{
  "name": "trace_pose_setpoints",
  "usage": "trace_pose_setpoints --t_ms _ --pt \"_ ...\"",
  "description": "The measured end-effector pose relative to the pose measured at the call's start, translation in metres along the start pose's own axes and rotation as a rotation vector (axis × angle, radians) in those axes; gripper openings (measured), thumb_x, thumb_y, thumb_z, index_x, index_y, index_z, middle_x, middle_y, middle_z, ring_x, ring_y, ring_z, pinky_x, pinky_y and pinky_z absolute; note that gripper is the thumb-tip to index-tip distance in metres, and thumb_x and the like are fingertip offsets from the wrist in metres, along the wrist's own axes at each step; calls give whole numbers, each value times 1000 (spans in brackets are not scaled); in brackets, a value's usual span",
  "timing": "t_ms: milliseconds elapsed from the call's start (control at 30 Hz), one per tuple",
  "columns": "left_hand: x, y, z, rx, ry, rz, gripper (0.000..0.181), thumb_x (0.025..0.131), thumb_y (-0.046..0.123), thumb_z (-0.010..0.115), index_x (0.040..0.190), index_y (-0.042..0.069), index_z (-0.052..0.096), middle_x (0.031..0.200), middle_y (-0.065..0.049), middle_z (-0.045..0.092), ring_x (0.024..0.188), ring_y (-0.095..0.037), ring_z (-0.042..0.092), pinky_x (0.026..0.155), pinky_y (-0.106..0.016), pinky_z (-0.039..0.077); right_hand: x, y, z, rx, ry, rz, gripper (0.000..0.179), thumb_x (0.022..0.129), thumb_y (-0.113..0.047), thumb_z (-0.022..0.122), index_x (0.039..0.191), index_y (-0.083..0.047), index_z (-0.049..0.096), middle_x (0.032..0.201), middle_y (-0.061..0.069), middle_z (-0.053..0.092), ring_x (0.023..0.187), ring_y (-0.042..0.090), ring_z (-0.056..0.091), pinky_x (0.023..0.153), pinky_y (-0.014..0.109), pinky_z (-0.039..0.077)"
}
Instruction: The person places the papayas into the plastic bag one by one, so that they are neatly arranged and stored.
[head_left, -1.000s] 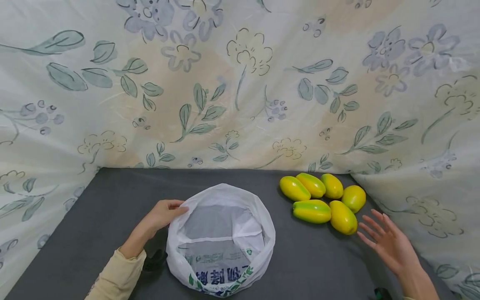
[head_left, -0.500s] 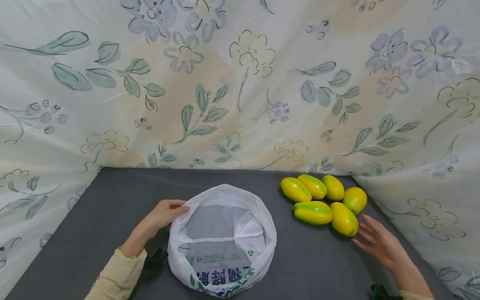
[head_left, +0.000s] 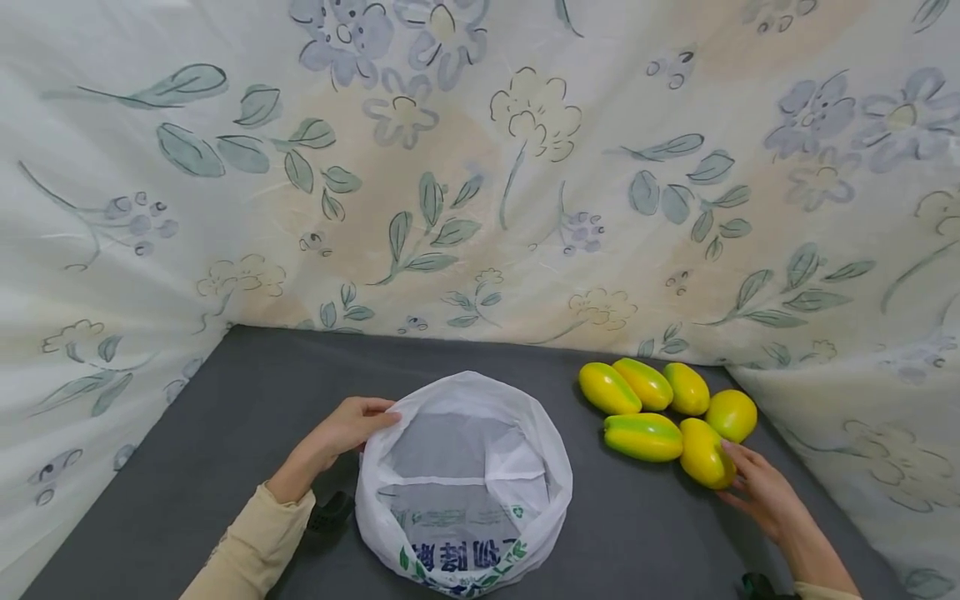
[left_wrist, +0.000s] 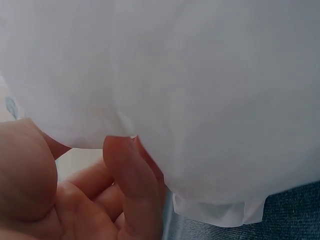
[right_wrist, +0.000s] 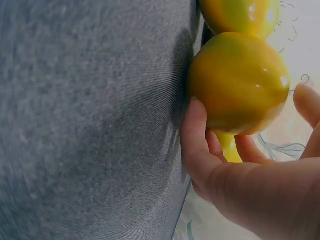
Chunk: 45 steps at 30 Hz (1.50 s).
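A white plastic bag [head_left: 555, 492] stands on the dark table, its mouth spread wide and facing up. At its left rim my left hand [head_left: 345, 429] pinches the edge between thumb and fingers. The bag's white film [left_wrist: 200, 100] fills most of the left wrist view, above the left fingers [left_wrist: 132, 185]. Over to the right, my right hand [head_left: 765, 492] reaches the nearest yellow mango [head_left: 705, 454]. Its lower fingers [right_wrist: 195, 135] lie along and under that mango [right_wrist: 240, 82], while the thumb stands apart from the skin.
Several more yellow-green mangoes [head_left: 643, 437] lie in a group behind and left of the nearest one. Dark cloth [head_left: 300, 358] covers the table. A flowered curtain [head_left: 480, 167] closes off the back and both sides.
My right hand has moved left and in against the nearest mango. The left hand keeps its hold on the bag rim. The head view has shifted slightly.
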<state>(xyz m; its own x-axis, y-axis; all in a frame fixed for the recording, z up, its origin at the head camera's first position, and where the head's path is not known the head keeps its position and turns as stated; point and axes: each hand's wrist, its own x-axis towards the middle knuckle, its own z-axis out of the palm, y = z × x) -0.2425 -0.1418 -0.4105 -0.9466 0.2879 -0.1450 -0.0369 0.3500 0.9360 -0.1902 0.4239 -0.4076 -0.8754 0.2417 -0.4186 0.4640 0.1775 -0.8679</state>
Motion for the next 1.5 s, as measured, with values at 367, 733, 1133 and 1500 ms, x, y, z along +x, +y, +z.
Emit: trace_pose_setpoints --t_ms 367,733,1133,1500 --pt "3 3 1 -42 -27 1 42 96 23 58 129 -3 56 110 -12 65 80 -19 62 63 -34 52 5 -1 -2 -43 7 31 113 85 -66 50 146 3 -16 149 34 -11 131 49 16 94 51 42" --pt "3 1 2 -15 -17 0 40 96 21 58 129 -2 56 105 -9 65 77 -18 60 61 -34 51 6 0 -7 6 -83 43 107 91 -57 51 143 -3 -26 147 35 -19 135 48 8 99 50 38" --pt "3 0 2 -26 -8 3 39 96 20 59 128 -2 57 104 -9 65 78 -18 61 62 -34 52 0 -6 -20 54 -158 -63 85 98 -50 42 149 -1 -6 118 4 47 94 10 57 86 38 47" --pt "3 0 6 -27 20 -11 39 95 20 60 127 -3 58 106 -10 65 79 -18 62 64 -35 53 -8 -21 -5 170 -210 -142 53 100 -43 44 139 -18 18 110 -11 50 97 7 59 89 39 48"
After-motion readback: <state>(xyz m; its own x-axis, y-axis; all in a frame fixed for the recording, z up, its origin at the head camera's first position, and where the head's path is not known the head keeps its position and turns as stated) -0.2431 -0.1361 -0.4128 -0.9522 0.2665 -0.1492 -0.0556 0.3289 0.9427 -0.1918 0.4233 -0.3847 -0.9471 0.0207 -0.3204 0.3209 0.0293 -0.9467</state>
